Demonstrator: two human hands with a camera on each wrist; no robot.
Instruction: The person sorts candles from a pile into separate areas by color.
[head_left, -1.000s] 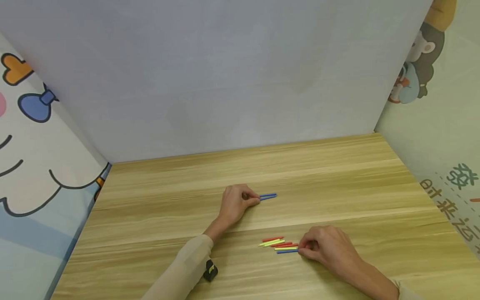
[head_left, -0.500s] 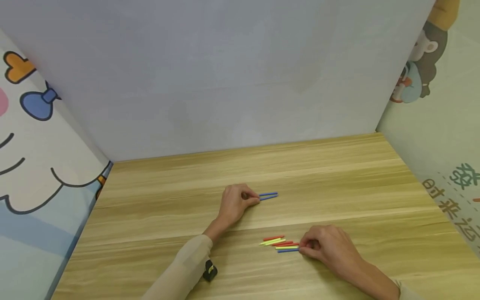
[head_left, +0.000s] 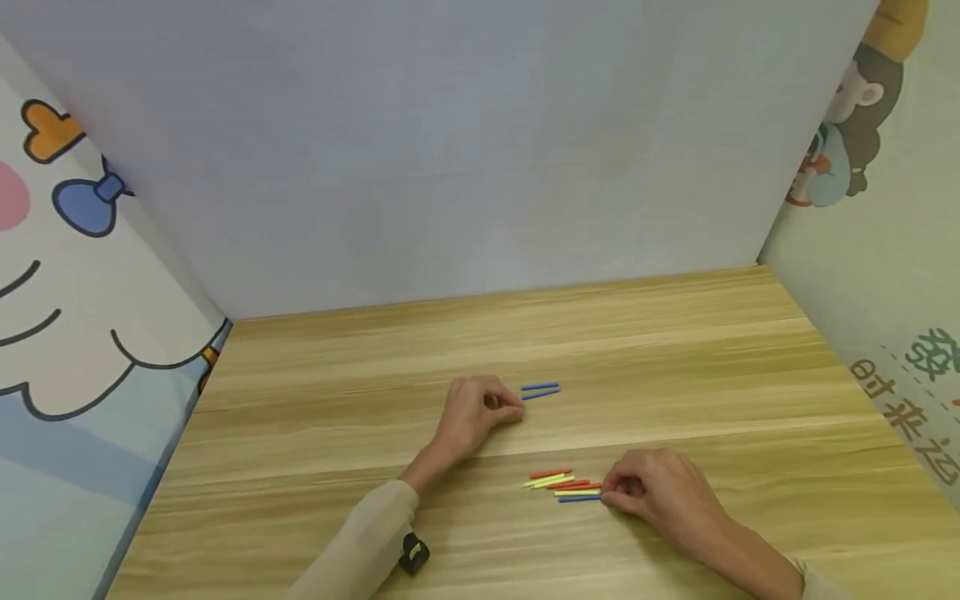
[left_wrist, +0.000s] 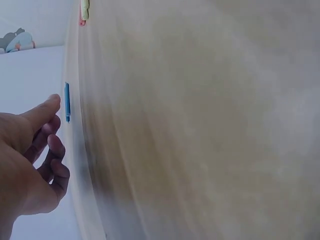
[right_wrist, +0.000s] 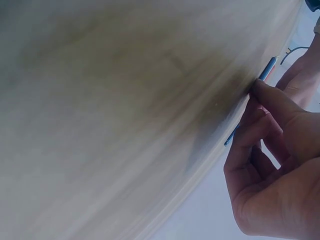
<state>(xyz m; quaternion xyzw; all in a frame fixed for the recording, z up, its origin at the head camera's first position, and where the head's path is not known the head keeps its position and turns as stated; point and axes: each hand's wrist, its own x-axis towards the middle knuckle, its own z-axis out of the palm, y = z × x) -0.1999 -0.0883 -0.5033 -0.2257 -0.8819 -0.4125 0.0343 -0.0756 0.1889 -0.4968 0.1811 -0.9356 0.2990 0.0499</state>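
Note:
Two blue sticks [head_left: 541, 386] lie side by side on the wooden table, just beyond the fingertips of my left hand [head_left: 471, 417]. That hand holds nothing; in the left wrist view, a narrow space separates its fingers from a blue stick [left_wrist: 67, 102]. My right hand [head_left: 667, 500] pinches the right end of another blue stick [head_left: 577, 499], beside a yellow stick [head_left: 573, 493]. In the right wrist view the thumb and finger of the right hand [right_wrist: 280, 165] cover the near end of the blue stick [right_wrist: 268, 67]. More red [head_left: 551, 473] and yellow sticks lie against this group.
The wooden table [head_left: 337, 367] meets a plain grey backdrop [head_left: 450, 167] at its far edge. Cartoon-printed panels [head_left: 67, 292] stand at the left and right. A small black object [head_left: 413, 553] sits against the left sleeve.
My left hand has let go of the two blue sticks and drawn slightly nearer, leaving them on the table. My right hand keeps its pinch. The head view has shifted slightly.

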